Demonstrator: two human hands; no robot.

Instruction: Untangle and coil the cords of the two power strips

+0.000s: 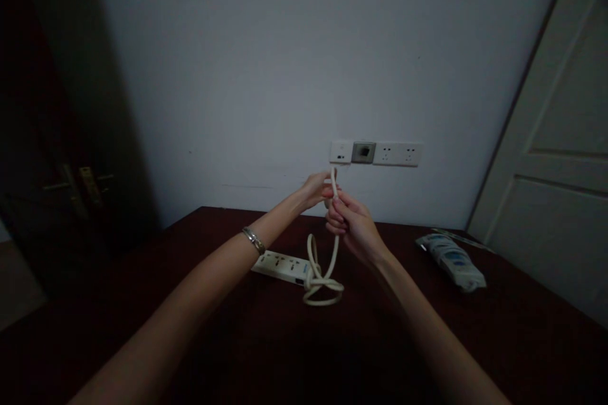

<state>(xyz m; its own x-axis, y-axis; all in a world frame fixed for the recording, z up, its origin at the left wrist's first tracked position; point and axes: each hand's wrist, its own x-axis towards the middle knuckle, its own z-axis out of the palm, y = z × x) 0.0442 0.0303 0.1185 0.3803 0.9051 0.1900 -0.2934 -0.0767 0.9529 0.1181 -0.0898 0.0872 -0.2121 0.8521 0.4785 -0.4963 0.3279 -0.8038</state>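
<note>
Your right hand (pixel 350 220) pinches the round cream-white plastic cable (pixel 334 255), seemingly steadying it beside your left hand (pixel 317 188), grip unclear.

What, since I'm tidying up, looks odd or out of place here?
The cord stands out: it is bunched in loops at one end of the power strip, not laid straight. One gray plate interrupts the white plates on the wall. Nothing looks spilled.

Left hand (pixel 317 188) beside curled right hand (pixel 354 220)
</note>
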